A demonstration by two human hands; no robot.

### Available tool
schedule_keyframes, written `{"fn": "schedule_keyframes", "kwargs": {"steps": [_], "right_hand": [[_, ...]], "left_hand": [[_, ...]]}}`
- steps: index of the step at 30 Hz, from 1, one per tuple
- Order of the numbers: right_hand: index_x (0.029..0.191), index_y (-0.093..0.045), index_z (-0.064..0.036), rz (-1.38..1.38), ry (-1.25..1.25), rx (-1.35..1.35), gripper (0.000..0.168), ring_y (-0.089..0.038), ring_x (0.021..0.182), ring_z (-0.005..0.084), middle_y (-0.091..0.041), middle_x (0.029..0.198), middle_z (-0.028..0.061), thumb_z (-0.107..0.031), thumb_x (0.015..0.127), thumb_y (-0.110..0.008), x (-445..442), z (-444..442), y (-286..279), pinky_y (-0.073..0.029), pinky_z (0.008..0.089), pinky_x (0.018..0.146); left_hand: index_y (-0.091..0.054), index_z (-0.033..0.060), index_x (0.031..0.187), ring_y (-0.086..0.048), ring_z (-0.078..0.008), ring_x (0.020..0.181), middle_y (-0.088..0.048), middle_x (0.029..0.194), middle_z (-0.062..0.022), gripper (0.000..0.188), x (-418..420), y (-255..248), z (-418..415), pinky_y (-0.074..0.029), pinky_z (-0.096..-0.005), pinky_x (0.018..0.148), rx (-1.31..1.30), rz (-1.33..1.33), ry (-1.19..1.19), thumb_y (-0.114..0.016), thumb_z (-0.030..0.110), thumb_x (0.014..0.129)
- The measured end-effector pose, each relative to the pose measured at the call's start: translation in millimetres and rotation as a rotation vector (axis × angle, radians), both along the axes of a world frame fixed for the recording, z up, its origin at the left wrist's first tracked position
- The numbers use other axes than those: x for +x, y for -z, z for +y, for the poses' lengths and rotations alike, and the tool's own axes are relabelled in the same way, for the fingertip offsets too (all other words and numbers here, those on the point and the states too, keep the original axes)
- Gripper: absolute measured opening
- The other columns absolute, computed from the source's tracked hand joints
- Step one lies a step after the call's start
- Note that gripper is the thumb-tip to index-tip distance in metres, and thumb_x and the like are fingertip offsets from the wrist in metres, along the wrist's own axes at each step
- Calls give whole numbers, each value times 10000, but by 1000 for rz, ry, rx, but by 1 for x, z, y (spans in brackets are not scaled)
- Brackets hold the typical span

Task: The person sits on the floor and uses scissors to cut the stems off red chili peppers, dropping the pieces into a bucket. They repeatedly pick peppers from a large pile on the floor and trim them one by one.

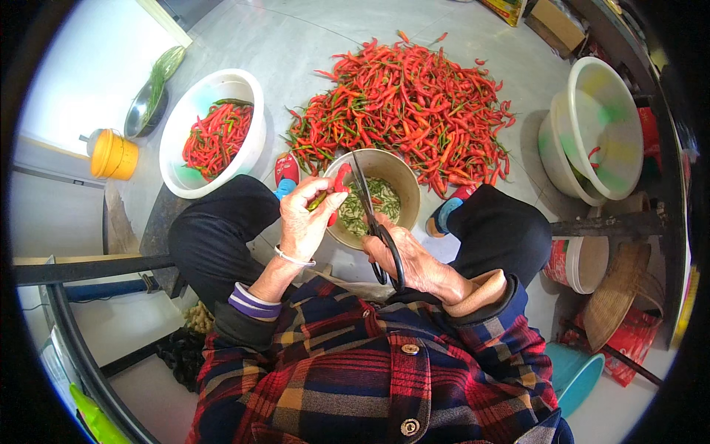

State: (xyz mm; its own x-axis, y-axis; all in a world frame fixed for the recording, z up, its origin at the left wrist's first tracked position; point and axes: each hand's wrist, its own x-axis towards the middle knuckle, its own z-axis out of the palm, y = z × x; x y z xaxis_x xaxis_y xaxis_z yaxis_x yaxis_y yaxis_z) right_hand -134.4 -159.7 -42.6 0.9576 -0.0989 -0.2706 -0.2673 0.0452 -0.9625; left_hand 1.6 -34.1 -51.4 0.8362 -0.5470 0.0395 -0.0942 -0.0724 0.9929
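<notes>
My left hand (305, 213) holds a few chili peppers, among them a red chili pepper (342, 176) that points up beside the scissor blades. Black-handled scissors (367, 202) are in my right hand (407, 252), their blades pointing up and away from me. Both hands are over the near part of a round bucket (411, 183), which has cut green stems (383, 202) and a little red inside. Beyond the bucket a large heap of red chili peppers (410, 111) lies on the floor. A white basin (252, 89) at the left holds more red chili peppers (219, 139).
A yellow bucket (115, 155) and a metal bowl (138, 119) stand at the far left. Nested pale basins (610, 127) stand at the right, above a white tub (591, 265), a woven straw item (615, 294) and a teal basin (574, 374). A cardboard box (554, 25) is at the upper right.
</notes>
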Motion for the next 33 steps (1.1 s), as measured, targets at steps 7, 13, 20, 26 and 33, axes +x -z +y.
{"fn": "schedule_keyframes", "kwargs": {"steps": [7,13,20,26,33], "right_hand": [[900,-477,35,12,-61,-197,262,-531,496,179,-508,585,99,-215,837,-432,0,-6,-5,-413,328,466],[794,-467,33,48,-50,-206,243,-549,493,205,-521,578,98,-204,835,-430,-10,-7,3,-415,339,465],[794,-473,48,-177,-214,-478,226,-568,510,218,-518,585,120,-174,820,-440,-1,-3,7,-438,337,496],[904,-457,16,64,-97,-358,185,-506,637,381,-500,683,194,-102,800,-554,-3,-7,-2,-369,446,561],[963,-445,28,33,-11,-211,201,-521,626,307,-478,662,156,-69,799,-511,-4,-7,-15,-379,403,550]], "left_hand": [[-633,-26,871,-511,-48,654,-579,756,-2,155,1,22,3,-417,-198,574,21,57,28,-700,52,755],[-646,5,850,-526,-50,622,-599,693,13,148,38,34,9,-430,-222,552,30,100,-85,-708,93,749],[-621,62,952,-569,-79,594,-627,762,-27,188,188,12,95,-329,-161,419,-426,342,-564,-686,120,785],[-608,61,997,-599,-98,681,-629,832,-41,192,119,-2,52,-391,-156,441,-416,576,-326,-648,121,819],[-561,52,1073,-494,-72,676,-538,863,-21,208,61,-21,14,-328,-145,430,-437,799,145,-544,153,891]]}}
